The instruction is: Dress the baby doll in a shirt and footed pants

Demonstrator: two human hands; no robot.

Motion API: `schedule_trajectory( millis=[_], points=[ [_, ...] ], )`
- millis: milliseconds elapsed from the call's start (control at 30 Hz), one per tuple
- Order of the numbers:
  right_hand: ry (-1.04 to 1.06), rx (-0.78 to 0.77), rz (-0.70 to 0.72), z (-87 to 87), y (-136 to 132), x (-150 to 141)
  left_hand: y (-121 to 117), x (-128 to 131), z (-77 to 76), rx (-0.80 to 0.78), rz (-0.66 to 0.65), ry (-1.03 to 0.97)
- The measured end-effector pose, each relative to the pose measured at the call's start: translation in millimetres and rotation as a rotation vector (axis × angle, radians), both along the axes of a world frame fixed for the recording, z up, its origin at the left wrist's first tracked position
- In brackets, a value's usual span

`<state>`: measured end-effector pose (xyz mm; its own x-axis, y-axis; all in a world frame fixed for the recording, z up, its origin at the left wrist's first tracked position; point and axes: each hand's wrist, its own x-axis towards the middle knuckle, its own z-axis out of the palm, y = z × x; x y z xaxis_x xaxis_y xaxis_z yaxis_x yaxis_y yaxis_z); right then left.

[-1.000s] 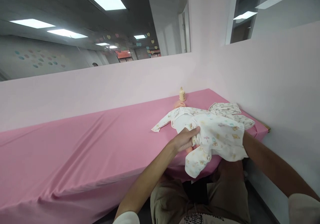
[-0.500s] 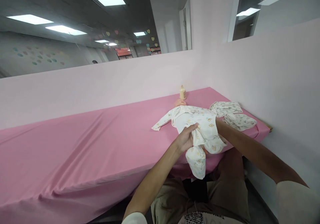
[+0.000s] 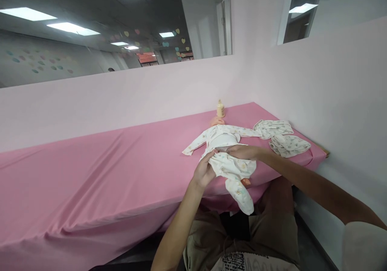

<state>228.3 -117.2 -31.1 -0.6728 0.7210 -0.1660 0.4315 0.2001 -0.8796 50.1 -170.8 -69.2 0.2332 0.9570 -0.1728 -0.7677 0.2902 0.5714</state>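
A baby doll [image 3: 217, 121] lies on its back on the pink-covered table, wearing a white printed long-sleeved top [image 3: 199, 141]. White printed baby pants [image 3: 231, 165] lie over its lower body, one leg hanging past the table's front edge. A bit of the doll's skin shows beside that leg. My left hand [image 3: 205, 169] grips the waistband at its left side, thumb on top. My right hand [image 3: 242, 152] is at the waistband's right part, its fingertips reaching inside the opening, partly hidden by cloth.
A cream pump bottle [image 3: 220, 109] stands behind the doll's head near the wall. Two folded printed garments [image 3: 273, 129] lie at the table's right end. The pink cloth [image 3: 90, 174] is creased on the left. A wall [image 3: 338, 102] borders the right side.
My right hand has come out of the pants and moved left to the waistband. The left hand has shifted left. The pants now lie lower, baring the doll's white middle.
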Motion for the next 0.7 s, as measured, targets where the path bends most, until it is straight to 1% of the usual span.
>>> schedule_trajectory(
  millis=[100, 133, 233, 333, 400, 467, 633, 700],
  points=[
    [-0.066, -0.068, 0.224, -2.3, -2, 7, -10, -18, -12.0, -0.105, 0.042, 0.059],
    [-0.081, -0.069, 0.27, -3.6, -6, 10, -16, -22, -17.4, -0.138, 0.066, 0.051],
    [-0.108, -0.038, 0.334, -9.9, -22, 18, -40, -23, -35.4, -0.254, 0.162, 0.0],
    [-0.136, -0.006, 0.341, -19.0, -34, 23, -64, -15, -53.0, -0.361, 0.227, -0.043],
    [-0.172, 0.004, 0.317, -24.6, -37, 26, -74, -6, -62.8, -0.405, 0.225, -0.075],
    [-0.19, 0.014, 0.262, -28.4, -35, 26, -76, 4, -70.8, -0.417, 0.211, -0.102],
    [-0.226, 0.103, -0.017, -33.2, -22, 11, -74, 22, -85.9, -0.346, 0.211, -0.109],
    [-0.239, 0.122, -0.083, -36.2, -15, 2, -79, 24, -89.8, -0.354, 0.194, -0.109]
  ],
)
